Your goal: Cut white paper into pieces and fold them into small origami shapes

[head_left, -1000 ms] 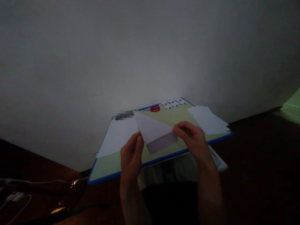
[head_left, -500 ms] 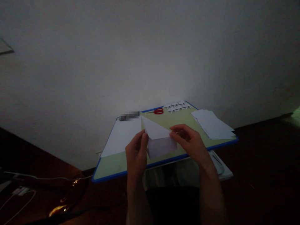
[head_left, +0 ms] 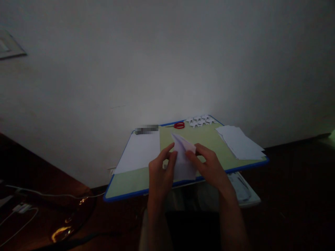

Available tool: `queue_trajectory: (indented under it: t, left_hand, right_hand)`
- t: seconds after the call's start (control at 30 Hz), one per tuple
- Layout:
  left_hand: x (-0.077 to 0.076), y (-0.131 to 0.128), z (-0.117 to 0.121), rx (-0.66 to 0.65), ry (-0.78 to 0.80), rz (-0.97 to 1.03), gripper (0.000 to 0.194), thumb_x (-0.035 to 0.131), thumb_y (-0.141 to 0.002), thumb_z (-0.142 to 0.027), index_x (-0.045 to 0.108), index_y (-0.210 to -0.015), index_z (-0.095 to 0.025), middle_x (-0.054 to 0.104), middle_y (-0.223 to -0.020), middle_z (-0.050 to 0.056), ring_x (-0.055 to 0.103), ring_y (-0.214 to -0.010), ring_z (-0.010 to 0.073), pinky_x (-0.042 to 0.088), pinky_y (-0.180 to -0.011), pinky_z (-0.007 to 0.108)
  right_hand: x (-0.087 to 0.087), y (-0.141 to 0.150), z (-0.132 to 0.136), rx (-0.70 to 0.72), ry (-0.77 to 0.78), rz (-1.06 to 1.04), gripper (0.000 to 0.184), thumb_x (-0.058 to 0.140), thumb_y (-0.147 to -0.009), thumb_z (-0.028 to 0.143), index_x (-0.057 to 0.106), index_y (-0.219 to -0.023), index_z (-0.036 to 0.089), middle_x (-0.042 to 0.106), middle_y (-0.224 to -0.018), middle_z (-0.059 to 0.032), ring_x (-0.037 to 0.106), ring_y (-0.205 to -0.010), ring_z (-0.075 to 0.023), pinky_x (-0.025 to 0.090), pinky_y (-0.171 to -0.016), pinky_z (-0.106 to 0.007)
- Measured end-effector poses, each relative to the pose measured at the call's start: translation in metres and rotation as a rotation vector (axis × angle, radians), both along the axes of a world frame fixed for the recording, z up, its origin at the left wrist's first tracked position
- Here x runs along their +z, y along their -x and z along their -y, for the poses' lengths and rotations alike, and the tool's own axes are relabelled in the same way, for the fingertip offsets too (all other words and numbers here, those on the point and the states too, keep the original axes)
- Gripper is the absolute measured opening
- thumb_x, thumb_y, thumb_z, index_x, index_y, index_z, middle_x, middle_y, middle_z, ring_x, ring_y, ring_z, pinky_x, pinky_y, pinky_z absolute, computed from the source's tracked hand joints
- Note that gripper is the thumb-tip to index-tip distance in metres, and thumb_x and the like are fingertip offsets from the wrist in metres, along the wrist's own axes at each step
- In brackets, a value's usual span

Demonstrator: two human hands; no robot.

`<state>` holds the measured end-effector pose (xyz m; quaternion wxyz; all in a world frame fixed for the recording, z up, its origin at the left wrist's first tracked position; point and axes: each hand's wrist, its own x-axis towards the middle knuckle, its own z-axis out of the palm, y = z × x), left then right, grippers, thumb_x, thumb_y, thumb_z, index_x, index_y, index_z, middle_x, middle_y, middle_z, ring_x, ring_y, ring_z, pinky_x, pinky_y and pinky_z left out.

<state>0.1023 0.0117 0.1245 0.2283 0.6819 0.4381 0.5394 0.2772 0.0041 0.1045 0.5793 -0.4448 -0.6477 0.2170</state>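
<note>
Between my two hands, above the front of the table (head_left: 136, 184), is a folded sheet of white paper (head_left: 184, 169) with a pointed top and a flap on its right side. My left hand (head_left: 163, 167) pinches its left edge between thumb and fingers. On the other side, my right hand (head_left: 208, 162) grips the flap, thumb in front and fingers behind. A large white sheet (head_left: 138, 153) lies on the table to the left of my left hand. To the right of my right hand rests a stack of white paper (head_left: 239, 143).
Red-handled scissors (head_left: 179, 125) lie at the table's back edge, beside several small folded white paper shapes (head_left: 200, 121). A dark, blurred-out object (head_left: 147, 129) sits at the back left. The wall (head_left: 167, 62) stands right behind. White cables (head_left: 52, 196) run at lower left.
The paper has turned more upright, and its right side has been folded inward. My hands have come closer together. The view has shifted slightly left, bringing in a wall switch.
</note>
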Motion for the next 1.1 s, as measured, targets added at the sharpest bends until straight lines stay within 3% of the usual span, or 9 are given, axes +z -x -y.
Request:
queue_trajectory:
  t: [0.07,0.13,0.23,0.4,0.53,0.7,0.97,1.1]
  left_hand:
    - [0.002,0.003,0.001,-0.01,-0.007,-0.038,0.033,0.065,-0.099,-0.036,0.076,-0.128,-0.023,0.083,-0.1,0.006,0.075,-0.083,0.0189,0.053,-0.065,0.025]
    - [0.003,0.007,0.002,-0.044,-0.012,-0.061,0.032,0.063,-0.1,-0.035,0.076,-0.128,-0.025,0.082,-0.106,0.007,0.075,-0.087,0.0191,0.055,-0.07,0.026]
    - [0.002,0.011,0.002,-0.115,-0.017,-0.064,0.032,0.065,-0.1,-0.033,0.076,-0.128,-0.025,0.081,-0.094,0.004,0.073,-0.082,0.0178,0.056,-0.077,0.028]
    - [-0.003,0.015,0.001,-0.192,0.028,-0.027,0.056,0.086,-0.084,-0.034,0.07,-0.137,-0.027,0.078,-0.086,0.001,0.072,-0.078,0.0174,0.057,-0.077,0.028]
    - [-0.005,0.019,-0.001,-0.166,0.069,-0.09,0.037,0.082,-0.088,-0.036,0.079,-0.122,-0.024,0.079,-0.086,0.003,0.073,-0.08,0.0187,0.057,-0.074,0.028]
    - [-0.007,0.022,-0.004,-0.234,0.079,-0.058,0.023,0.079,-0.091,-0.038,0.082,-0.109,-0.024,0.082,-0.094,0.005,0.074,-0.085,0.0198,0.058,-0.075,0.028]
    - [-0.012,0.025,-0.006,-0.216,0.088,0.012,0.016,0.08,-0.09,-0.037,0.083,-0.098,-0.024,0.082,-0.091,0.006,0.074,-0.083,0.0208,0.057,-0.071,0.029]
    - [-0.009,0.026,-0.005,-0.268,0.076,-0.026,0.016,0.077,-0.093,-0.033,0.084,-0.107,-0.028,0.082,-0.097,0.004,0.074,-0.087,0.0201,0.057,-0.079,0.03]
  right_hand:
    - [-0.001,-0.004,0.0,0.009,0.013,-0.084,0.026,0.062,-0.101,0.042,0.076,-0.1,0.02,0.076,-0.096,-0.0067,0.071,-0.091,-0.0223,0.057,-0.082,-0.035]
    - [-0.002,-0.008,0.001,0.054,0.041,-0.174,0.027,0.068,-0.098,0.041,0.076,-0.114,0.021,0.078,-0.106,-0.0066,0.073,-0.096,-0.0229,0.059,-0.084,-0.035]
    - [-0.003,-0.01,0.002,0.119,0.097,-0.264,0.038,0.075,-0.091,0.039,0.073,-0.126,0.023,0.079,-0.114,-0.0064,0.075,-0.098,-0.0235,0.062,-0.085,-0.036]
    - [-0.006,-0.013,0.002,0.042,0.125,-0.36,0.028,0.078,-0.086,0.042,0.075,-0.105,0.021,0.079,-0.092,-0.0047,0.073,-0.082,-0.0227,0.06,-0.071,-0.032]
    - [-0.008,-0.022,0.003,-0.007,0.124,-0.358,0.025,0.081,-0.082,0.042,0.073,-0.096,0.023,0.072,-0.079,-0.0004,0.065,-0.069,-0.0186,0.053,-0.059,-0.028]
    - [-0.011,-0.029,0.005,-0.052,0.158,-0.36,0.028,0.085,-0.076,0.041,0.071,-0.094,0.025,0.059,-0.064,0.0051,0.05,-0.053,-0.014,0.041,-0.047,-0.026]
    - [-0.009,-0.031,0.006,-0.007,0.129,-0.459,0.022,0.084,-0.074,0.031,0.071,-0.091,0.025,0.071,-0.073,0.002,0.06,-0.057,-0.0152,0.046,-0.052,-0.026]
    - [-0.012,-0.032,0.005,0.038,0.1,-0.469,0.011,0.08,-0.081,0.026,0.071,-0.088,0.025,0.078,-0.086,-0.0008,0.065,-0.069,-0.0163,0.049,-0.059,-0.026]
